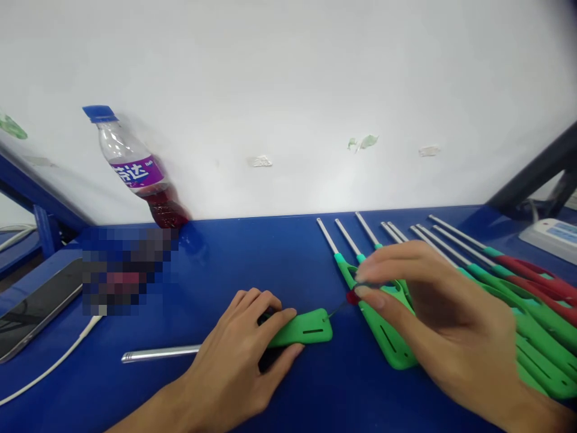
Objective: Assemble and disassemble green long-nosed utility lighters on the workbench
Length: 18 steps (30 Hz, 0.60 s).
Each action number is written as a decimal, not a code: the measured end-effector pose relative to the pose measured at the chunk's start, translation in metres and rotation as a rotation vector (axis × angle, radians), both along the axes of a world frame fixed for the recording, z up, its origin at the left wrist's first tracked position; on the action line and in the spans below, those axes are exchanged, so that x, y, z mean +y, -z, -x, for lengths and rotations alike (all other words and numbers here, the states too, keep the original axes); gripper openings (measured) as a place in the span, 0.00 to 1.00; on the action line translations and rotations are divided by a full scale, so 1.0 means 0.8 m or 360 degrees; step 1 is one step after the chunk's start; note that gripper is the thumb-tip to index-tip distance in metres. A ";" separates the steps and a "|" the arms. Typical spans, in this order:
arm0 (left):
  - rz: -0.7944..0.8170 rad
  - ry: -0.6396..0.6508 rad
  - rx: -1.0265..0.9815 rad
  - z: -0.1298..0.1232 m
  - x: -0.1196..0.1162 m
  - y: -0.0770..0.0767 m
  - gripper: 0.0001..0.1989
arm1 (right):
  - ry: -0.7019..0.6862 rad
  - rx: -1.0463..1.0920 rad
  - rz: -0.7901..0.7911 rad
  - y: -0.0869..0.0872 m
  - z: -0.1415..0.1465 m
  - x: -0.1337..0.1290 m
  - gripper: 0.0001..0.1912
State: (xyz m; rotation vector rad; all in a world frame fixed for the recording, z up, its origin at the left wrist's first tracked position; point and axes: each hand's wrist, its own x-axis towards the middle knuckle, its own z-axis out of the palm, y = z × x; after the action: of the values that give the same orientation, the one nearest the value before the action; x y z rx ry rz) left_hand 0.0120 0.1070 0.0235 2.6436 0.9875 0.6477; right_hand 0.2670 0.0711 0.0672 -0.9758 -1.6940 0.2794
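My left hand [246, 346] is closed around a green long-reach lighter [311, 328] lying on the blue table, its metal tube pointing left. My right hand [433, 319] pinches a small red-handled tool [352, 297] between thumb and fingertips. The tool's thin shaft slants down to the right end of the lighter, near its small hole; I cannot tell whether the tip is inside. Its exact kind is too small to make out. Behind and below my right hand lie several more green lighters [390, 337], partly hidden by it.
Red lighters [536, 273] lie at the right, tubes toward the wall. A bottle of dark red drink [139, 171] leans at the back left. A phone [40, 307] and a white cable [58, 364] are at the left. A white power strip [550, 237] sits far right.
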 end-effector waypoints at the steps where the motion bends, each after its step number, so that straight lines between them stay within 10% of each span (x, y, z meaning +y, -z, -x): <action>1: -0.0008 0.0011 -0.0003 0.000 0.000 0.000 0.14 | 0.0019 0.0008 0.0042 0.001 0.000 -0.001 0.19; 18: -0.0053 0.0024 0.0000 0.006 -0.004 0.002 0.14 | -0.0064 0.0043 -0.0051 0.014 0.006 -0.002 0.19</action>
State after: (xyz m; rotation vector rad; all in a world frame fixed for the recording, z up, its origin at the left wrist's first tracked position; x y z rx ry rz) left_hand 0.0076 0.1036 0.0222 2.6769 0.9637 0.6665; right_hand 0.2620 0.0691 0.0563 -0.9117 -1.6899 0.2899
